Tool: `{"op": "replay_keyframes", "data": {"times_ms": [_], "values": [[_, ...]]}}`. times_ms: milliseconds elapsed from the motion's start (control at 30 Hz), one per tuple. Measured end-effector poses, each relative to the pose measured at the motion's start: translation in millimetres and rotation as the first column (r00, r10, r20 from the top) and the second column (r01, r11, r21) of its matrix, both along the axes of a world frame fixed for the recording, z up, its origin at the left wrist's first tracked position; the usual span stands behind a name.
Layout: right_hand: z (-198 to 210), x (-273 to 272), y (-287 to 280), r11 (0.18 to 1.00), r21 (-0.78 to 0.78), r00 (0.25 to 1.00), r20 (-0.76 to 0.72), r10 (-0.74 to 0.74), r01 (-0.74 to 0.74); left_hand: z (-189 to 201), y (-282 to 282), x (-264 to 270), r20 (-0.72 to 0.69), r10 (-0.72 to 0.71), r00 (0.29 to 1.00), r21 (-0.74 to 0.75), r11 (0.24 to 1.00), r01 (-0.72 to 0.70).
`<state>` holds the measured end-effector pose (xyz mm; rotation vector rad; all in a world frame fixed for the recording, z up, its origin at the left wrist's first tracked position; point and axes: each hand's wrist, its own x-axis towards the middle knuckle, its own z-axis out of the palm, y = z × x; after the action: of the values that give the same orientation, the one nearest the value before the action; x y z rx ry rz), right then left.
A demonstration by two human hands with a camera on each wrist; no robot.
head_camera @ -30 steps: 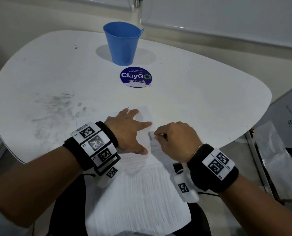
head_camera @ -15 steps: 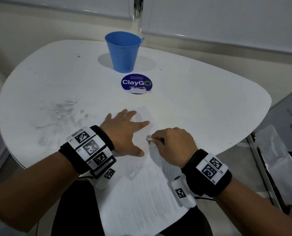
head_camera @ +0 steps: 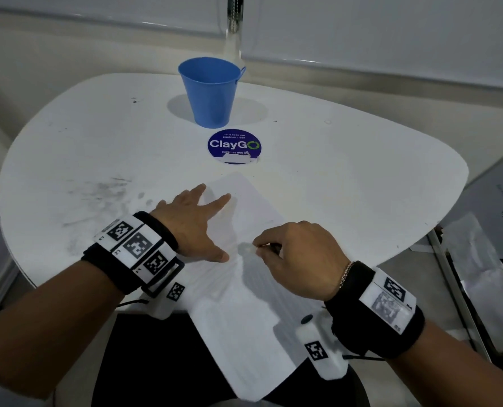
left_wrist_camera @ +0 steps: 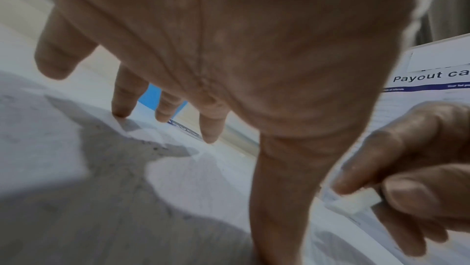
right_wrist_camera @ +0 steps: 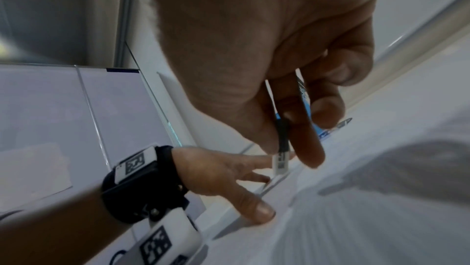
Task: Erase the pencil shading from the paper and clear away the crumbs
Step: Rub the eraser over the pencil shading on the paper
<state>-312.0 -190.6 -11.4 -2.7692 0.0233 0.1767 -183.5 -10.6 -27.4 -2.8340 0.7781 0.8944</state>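
Since a second ago, right hand [head_camera: 297, 259] has dragged its pinched eraser [left_wrist_camera: 356, 202] nearer along the paper [head_camera: 244, 333]. Left hand [head_camera: 191, 227], fingers spread flat, pins the thin, easily crumpled sheet beside it on the table [head_camera: 347, 177].

LEFT: left hand [head_camera: 192, 224] flat, palm down, fingers straight and spread, thumb out toward the other hand | RIGHT: right hand [head_camera: 298, 257] knuckles up, fingers curled, grip a pinch between thumb and forefinger (small white piece held at the tips) | WRISTS: both banded, forearms angled inward, hands near but apart
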Motion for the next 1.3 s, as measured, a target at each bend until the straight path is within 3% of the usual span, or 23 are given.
{"op": "replay_keyframes", "data": {"times_ms": [433, 533, 600, 667, 733, 800, 900, 967, 1167, 1300], "values": [[-12.1, 10.2, -17.3, 0.99, -0.132, 0.998, -0.004, -0.058, 0.057, 8.8, 20.2, -4.7, 0.039, 0.019, 0.999, -0.057, 0.998, -0.017], [-13.0, 12.7, -22.1, 0.993, -0.08, 0.996, 0.026, -0.089, 0.091, 4.6, 23.2, -8.8, 0.05, 0.007, 0.999, -0.069, 0.998, -0.004], [-14.2, 13.3, -19.0, 0.994, -0.013, 0.991, 0.087, -0.104, 0.105, 3.7, 21.9, -8.5, 0.053, 0.024, 0.998, -0.172, 0.985, -0.014], [-16.4, 13.7, -14.6, 0.993, 0.046, 0.983, 0.148, -0.111, 0.105, 6.8, 19.1, -3.6, 0.117, 0.109, 0.987, -0.401, 0.915, -0.053], [-20.7, 13.8, -11.7, 0.993, 0.083, 0.978, 0.185, -0.099, 0.085, 10.7, 15.1, 1.1, 0.206, 0.231, 0.951, -0.627, 0.777, -0.053], [-25.6, 13.6, -8.8, 0.994, 0.093, 0.977, 0.199, -0.078, 0.061, 13.1, 12.3, 2.8, 0.204, 0.325, 0.923, -0.714, 0.694, -0.086], [-33.5, 13.7, -6.2, 0.992, 0.123, 0.976, 0.211, -0.059, 0.033, 13.6, 8.8, 1.5, 0.117, 0.371, 0.921, -0.732, 0.659, -0.172], [-37.4, 13.8, -5.6, 0.993, 0.116, 0.977, 0.208, -0.051, 0.027, 15.2, 6.8, -0.3, 0.092, 0.372, 0.924, -0.72, 0.665, -0.197], [-35.6, 14.5, -13.8, 0.996, 0.067, 0.981, 0.183, -0.064, 0.053, 13.4, 14.3, -10.0, 0.192, 0.231, 0.954, -0.53, 0.842, -0.097], [-29.9, 15.9, -23.9, 0.997, 0.04, 0.993, 0.099, -0.065, 0.061, 10.9, 14.6, -19.7, 0.198, 0.143, 0.97, -0.457, 0.889, -0.038]]}}
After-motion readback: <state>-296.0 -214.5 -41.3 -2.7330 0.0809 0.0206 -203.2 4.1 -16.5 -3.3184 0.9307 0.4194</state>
